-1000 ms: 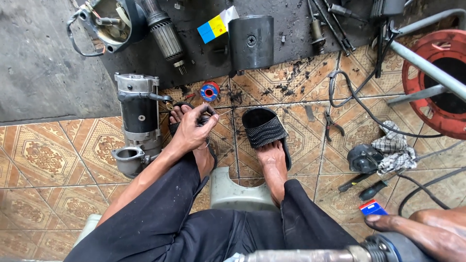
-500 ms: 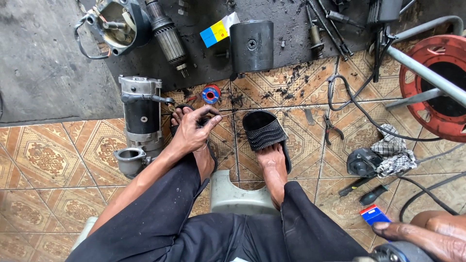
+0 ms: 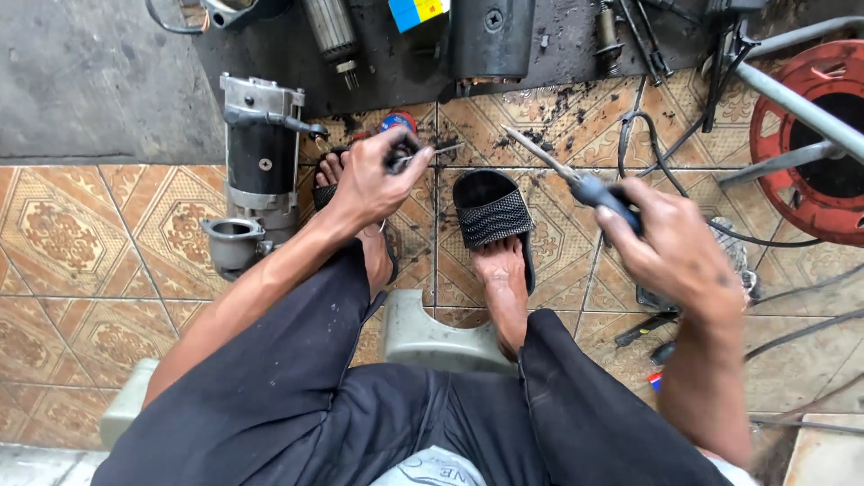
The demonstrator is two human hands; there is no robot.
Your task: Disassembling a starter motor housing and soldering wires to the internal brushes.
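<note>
Down on the tiled floor [image 3: 81,234], between the feet, the left hand [image 3: 369,184] closes its fingers around a small dark part [image 3: 400,157], held just above the left foot; the right hand [image 3: 675,247] grips a screwdriver [image 3: 576,184] by its blue-black handle, shaft tilted up and left, tip over the tiles beyond a black sandal [image 3: 490,211]; a starter motor [image 3: 256,171] lies just left of the left hand, its open round housing facing the camera, contents too dark to tell; a red reel [image 3: 801,108] sits at right with a grey pipe across it; a black cylinder [image 3: 490,40] rests on the dark mat [image 3: 270,49] above.
</note>
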